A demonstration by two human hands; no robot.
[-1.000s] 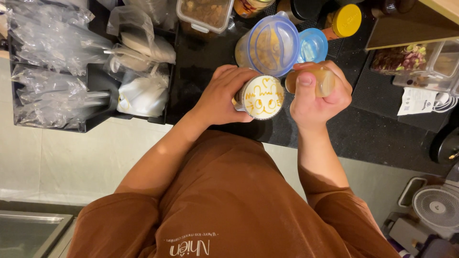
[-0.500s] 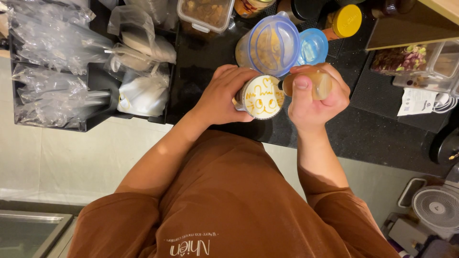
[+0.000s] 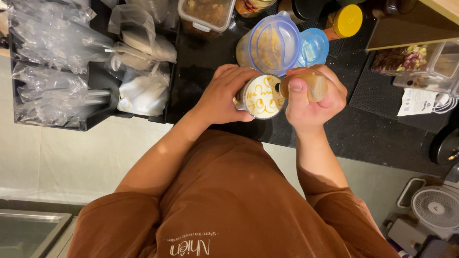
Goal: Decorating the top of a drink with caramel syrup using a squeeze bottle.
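At frame centre, the left hand (image 3: 224, 95) wraps a white-topped cup (image 3: 261, 97) on the black counter (image 3: 363, 138); the right hand (image 3: 313, 98) clenches an amber squeeze bottle (image 3: 306, 86) over it. Clear plastic bags (image 3: 48, 62) fill the upper left, blue-lidded tubs (image 3: 277, 45) stand just above, and open counter lies right

The black worktop (image 3: 382, 138) is bare to the right of the right hand (image 3: 313, 98), so a hand could pass there. Just behind the cup (image 3: 260, 97) stand a tub with a blue lid (image 3: 272, 45) and a small blue lid (image 3: 314, 46), blocking the way. To the left, bare worktop runs up to the black tray (image 3: 95, 122) full of plastic bags (image 3: 45, 62).
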